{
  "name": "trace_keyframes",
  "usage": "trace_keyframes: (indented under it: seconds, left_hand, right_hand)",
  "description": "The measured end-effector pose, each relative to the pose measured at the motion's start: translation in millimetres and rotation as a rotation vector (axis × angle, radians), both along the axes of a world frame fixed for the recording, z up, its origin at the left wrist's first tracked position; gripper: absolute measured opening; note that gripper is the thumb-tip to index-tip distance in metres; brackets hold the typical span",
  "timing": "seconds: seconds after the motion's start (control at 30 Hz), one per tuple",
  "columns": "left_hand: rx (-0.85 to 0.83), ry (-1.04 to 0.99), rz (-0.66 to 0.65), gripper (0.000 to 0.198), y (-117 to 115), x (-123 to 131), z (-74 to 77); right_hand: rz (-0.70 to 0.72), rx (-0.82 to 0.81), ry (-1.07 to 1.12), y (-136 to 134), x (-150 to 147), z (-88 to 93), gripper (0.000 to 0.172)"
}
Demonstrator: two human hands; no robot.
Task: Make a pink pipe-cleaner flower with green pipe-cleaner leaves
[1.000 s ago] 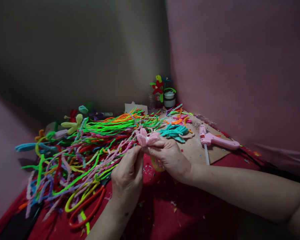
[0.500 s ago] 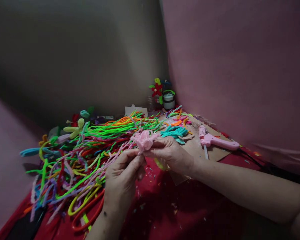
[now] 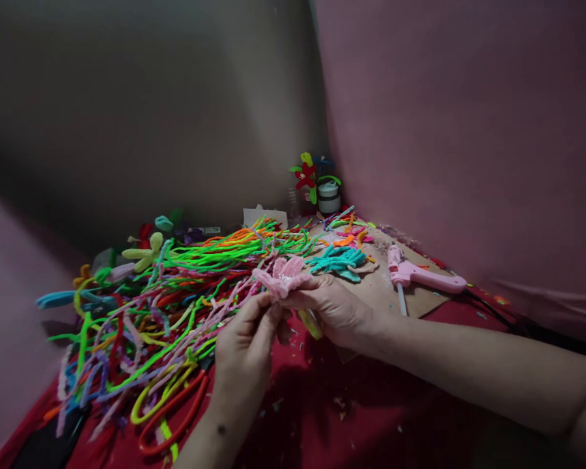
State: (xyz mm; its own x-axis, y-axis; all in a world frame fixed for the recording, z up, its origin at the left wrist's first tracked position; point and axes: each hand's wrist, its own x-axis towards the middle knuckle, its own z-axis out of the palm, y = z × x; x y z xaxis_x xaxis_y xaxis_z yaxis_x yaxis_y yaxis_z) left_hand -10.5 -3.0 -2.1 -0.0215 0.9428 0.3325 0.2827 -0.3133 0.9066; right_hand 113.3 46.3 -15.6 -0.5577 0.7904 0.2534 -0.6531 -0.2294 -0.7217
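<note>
Item 1, left half of the frame: loose heap of pipe cleaners in green, orange, red, pink and yellow, spread over the red table cover. A pale green pipe-cleaner flower lies at its upper left edge.

Item 2, lower centre: left hand, fingers drawn together, pinching the underside of the pink flower.

Item 3, centre: pink flower of fuzzy wire, held above the table between both hands, just in front of the heap.

Item 4, right of centre: right hand, thumb and fingers gripping the pink flower from the right. A yellow piece shows under the palm; what it is cannot be told.

Item 5, beyond the right hand: teal wire pieces on a cardboard sheet.

Item 6, upper centre, in the corner: white jar beside a red flower with green leaves.

Item 7, right: pink glue gun lying on the cardboard sheet, well apart from the hands.
</note>
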Motion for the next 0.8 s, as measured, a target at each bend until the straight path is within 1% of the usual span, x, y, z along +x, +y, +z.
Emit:
trace_keyframes:
  seconds: [0.07,0.1,0.17,0.2,0.23,0.27,0.37,0.43,0.5,0.6,0.67,0.73,0.8]
  left_hand:
    - [0.146,0.203,0.073,0.013,-1.5,1.7,-2.9]
    - [0.202,0.279,0.1,0.011,-1.9,1.7,-4.2]
    - [0.255,0.355,0.133,0.001,-1.8,0.0,-5.9]
    - [0.245,0.348,0.139,0.008,-1.4,-1.3,-6.2]
    - [0.218,0.304,0.128,0.012,-0.9,-2.5,-6.2]
    - [0.174,0.224,0.103,0.012,-0.3,-3.6,-5.7]
    - [-0.009,-0.117,-0.019,0.002,1.4,-4.8,-2.8]
    - [-0.128,-0.299,-0.095,0.002,2.2,-4.5,-0.6]
    - [-0.234,-0.41,-0.162,0.006,3.1,-4.7,1.0]
    - [-0.383,-0.5,-0.278,0.013,5.0,-6.5,1.5]
    - [-0.442,-0.504,-0.345,0.017,6.3,-7.9,1.6]
    - [-0.446,-0.46,-0.356,0.019,6.8,-8.0,2.5]
    - [-0.374,-0.359,-0.301,0.02,6.4,-6.4,3.7]
  right_hand:
    - [-0.063,-0.039,-0.013,1.0,-0.6,-0.6,0.018]
    - [-0.094,-0.05,-0.031,1.4,-0.5,-0.7,0.017]
    - [-0.123,-0.04,-0.076,1.7,0.3,-1.0,0.015]
    - [-0.129,-0.02,-0.089,1.7,0.8,-1.1,0.015]
    - [-0.126,0.005,-0.093,1.5,1.5,-1.1,0.015]
    - [-0.113,0.032,-0.086,1.2,2.3,-1.0,0.015]
    - [-0.061,0.092,-0.05,0.4,4.9,0.8,0.015]
    - [-0.058,0.099,-0.062,0.1,6.4,3.2,0.016]
    - [-0.046,0.09,-0.092,0.3,7.2,5.7,0.017]
    - [0.053,0.041,-0.102,1.0,6.9,6.4,0.018]
    - [0.078,-0.004,-0.086,1.4,5.8,4.7,0.018]
    - [0.044,-0.037,-0.081,1.6,4.2,2.4,0.018]
    - [-0.002,-0.051,-0.084,1.6,2.5,0.8,0.018]
